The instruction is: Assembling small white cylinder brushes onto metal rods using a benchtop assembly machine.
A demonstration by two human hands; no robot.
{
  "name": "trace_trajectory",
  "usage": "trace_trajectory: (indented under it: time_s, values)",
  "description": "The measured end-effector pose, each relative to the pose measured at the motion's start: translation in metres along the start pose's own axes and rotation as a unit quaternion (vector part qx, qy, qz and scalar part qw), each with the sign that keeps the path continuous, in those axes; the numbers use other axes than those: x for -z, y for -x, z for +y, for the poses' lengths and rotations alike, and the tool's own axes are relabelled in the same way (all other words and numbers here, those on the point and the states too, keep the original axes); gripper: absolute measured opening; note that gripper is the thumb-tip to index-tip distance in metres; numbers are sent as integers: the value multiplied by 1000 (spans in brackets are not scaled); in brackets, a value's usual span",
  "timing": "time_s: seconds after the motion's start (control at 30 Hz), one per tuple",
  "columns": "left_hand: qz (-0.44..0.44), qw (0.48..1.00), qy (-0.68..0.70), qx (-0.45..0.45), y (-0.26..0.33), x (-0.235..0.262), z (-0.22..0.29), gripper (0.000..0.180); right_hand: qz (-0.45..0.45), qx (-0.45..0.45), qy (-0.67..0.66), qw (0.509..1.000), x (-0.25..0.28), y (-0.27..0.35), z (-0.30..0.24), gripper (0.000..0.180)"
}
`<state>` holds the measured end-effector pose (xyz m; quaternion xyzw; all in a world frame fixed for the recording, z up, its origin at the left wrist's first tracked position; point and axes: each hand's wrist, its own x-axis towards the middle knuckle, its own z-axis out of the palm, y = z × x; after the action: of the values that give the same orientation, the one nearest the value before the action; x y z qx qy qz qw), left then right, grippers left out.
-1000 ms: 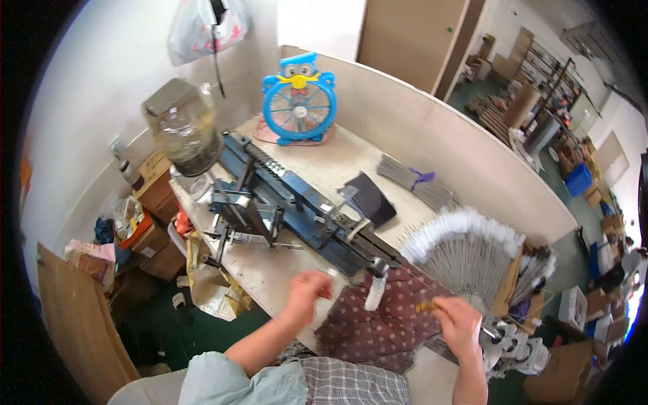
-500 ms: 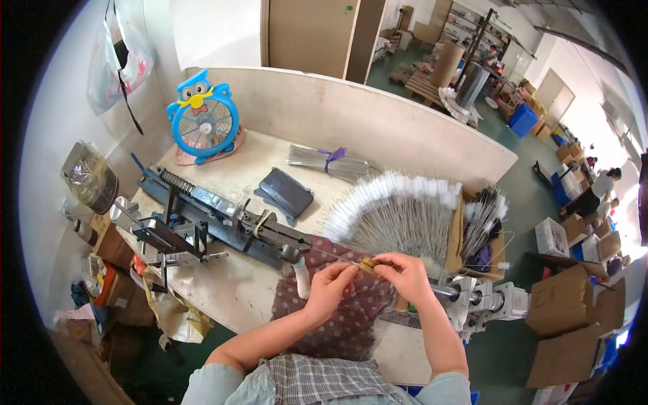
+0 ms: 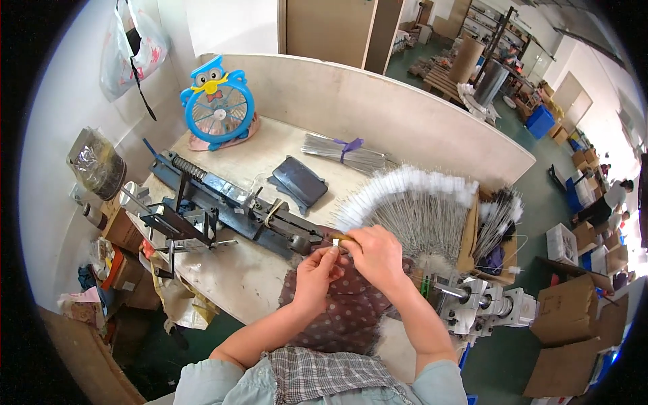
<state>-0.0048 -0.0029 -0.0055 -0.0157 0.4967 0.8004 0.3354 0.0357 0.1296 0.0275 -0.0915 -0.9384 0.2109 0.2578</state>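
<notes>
My left hand is closed, thumb and fingertips pinching a small white piece, perhaps a brush tip. My right hand meets it from the right, closed on a small brass-coloured piece. Both hands are over a brown polka-dot cloth, by the near end of a long dark metal bench device with a spring. Beyond my right hand lies a wide fan of thin wire brushes with white bristle ends. My fingers partly hide both held pieces.
A blue cartoon-shaped fan, a dark flat case and a tied wire bundle stand or lie on the table. At right are a box of dark-tipped brushes and a metal shaft machine. A low partition borders the back.
Both hands have shifted toward the bench device's near end; the right hand has come up and over, with the brass-coloured piece. A white piece now shows at the left fingertips. The view has shifted slightly.
</notes>
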Motion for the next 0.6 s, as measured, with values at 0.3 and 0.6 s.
trace_trajectory:
  time_s: [0.3, 0.6]
  values:
    - [-72, 995, -53, 35, -1, 13, 7, 32, -127, -137, -131, 974, 16, -4, -7, 18]
    - [-37, 992, 111, 56, -3, 5, 4, 39, -9, -29, -18, 999, 2, 6, -22, 25]
